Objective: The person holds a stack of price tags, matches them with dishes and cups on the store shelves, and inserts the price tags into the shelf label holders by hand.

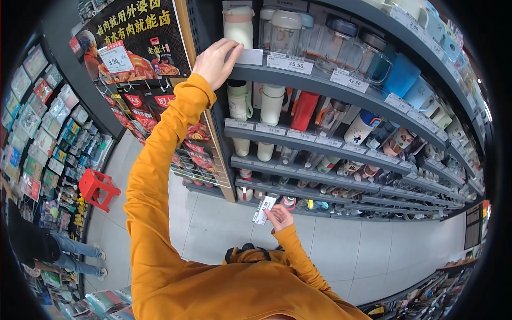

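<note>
Right hand [279,217] grip pinches price tag [263,210], held below the left. Left hand [216,62] at white label [252,56] on shelf edge [257,72]; can't tell if its grip is closed.

Up goes the line of the left arm, and there's the left hand [214,64] on the shelf edge [322,73], touching beside a blank white label [253,56], a pale lidded bottle [238,29] just behind! Lower and nearer, the right hand [280,217] pinches a printed price tag [264,209]. Far left, a red stool [99,189] stands on pale tiles [208,229], a person in jeans [70,245] closer in.
</note>
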Motion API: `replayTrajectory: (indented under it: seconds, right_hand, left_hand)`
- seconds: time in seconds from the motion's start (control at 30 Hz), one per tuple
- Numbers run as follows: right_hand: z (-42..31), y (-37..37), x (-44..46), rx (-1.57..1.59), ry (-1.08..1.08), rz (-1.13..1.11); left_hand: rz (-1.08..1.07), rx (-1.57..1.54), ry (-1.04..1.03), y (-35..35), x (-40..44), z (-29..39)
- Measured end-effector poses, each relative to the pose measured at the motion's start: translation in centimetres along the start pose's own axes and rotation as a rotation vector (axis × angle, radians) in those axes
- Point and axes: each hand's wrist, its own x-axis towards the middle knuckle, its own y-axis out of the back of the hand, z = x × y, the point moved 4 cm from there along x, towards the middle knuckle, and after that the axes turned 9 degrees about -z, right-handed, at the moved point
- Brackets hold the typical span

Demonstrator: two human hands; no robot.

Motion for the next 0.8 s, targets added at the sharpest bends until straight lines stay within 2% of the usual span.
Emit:
replayTrajectory:
  seconds: [0.03,0.17,0.2,0.23,0.27,0.3,0.33,0.43,0.47,0.5,0.6,0.63,0.7,0.73,0.77,0.8]
  right_hand:
    - [0.1,0.0,0.0,-0.013,0.008,0.009]
    - [-0.5,0.0,0.2,-0.029,0.035,0.028]
    - [-0.9,0.0,0.5,-0.022,0.045,0.030]
    - [-1.3,0.0,0.9,0.006,0.065,0.032]
    - [-1.7,0.0,1.3,0.033,0.084,0.036]
    - [-2.0,0.0,1.8,0.060,0.105,0.042]
    - [-2.1,-0.3,2.4,0.153,0.080,0.039]
    - [-1.9,-1.9,3.5,0.363,-0.025,-0.010]
    - [-1.6,-2.5,3.8,0.412,-0.102,-0.070]
    - [-1.4,-3.4,4.2,0.402,-0.133,-0.095]
    - [-0.6,-5.8,4.8,0.346,-0.167,-0.239]
    - [-0.6,-6.6,5.0,0.324,-0.163,-0.299]
    - [-2.2,-7.9,5.4,0.135,-0.095,-0.393]
    - [-3.1,-8.5,5.8,0.039,-0.059,-0.438]
    - [-3.4,-8.1,7.3,-0.047,-0.026,-0.361]
    - [-6.0,-8.0,9.3,-0.304,0.346,-0.245]
  left_hand:
    - [-0.029,-0.024,0.049,0.0,0.0,-0.2]
    - [0.253,-0.112,-0.082,1.7,-2.3,2.6]
    - [0.278,-0.228,-0.038,2.0,-4.1,3.7]
    - [0.273,-0.645,0.077,1.3,-6.7,5.1]
    - [0.272,-0.851,0.218,0.4,-10.0,6.7]
    - [0.244,-0.898,0.273,-1.3,-14.1,7.7]
    - [0.216,-1.109,0.372,-3.9,-18.0,9.0]
    - [0.080,-1.345,0.531,-9.7,-26.2,13.4]
    - [0.074,-1.369,0.583,-9.8,-27.6,14.9]
    - [0.161,-1.440,0.641,-10.1,-29.1,15.9]
    - [0.193,-1.372,1.106,-11.0,-34.4,15.2]
    - [0.202,-1.315,1.146,-10.6,-35.1,14.3]
    - [0.220,-1.204,1.217,-9.4,-36.1,12.2]
    - [0.324,-1.231,1.189,-8.9,-35.9,11.6]
    - [0.427,-1.257,1.157,-8.4,-35.7,11.0]
    - [0.531,-1.283,1.122,-7.9,-35.6,10.6]
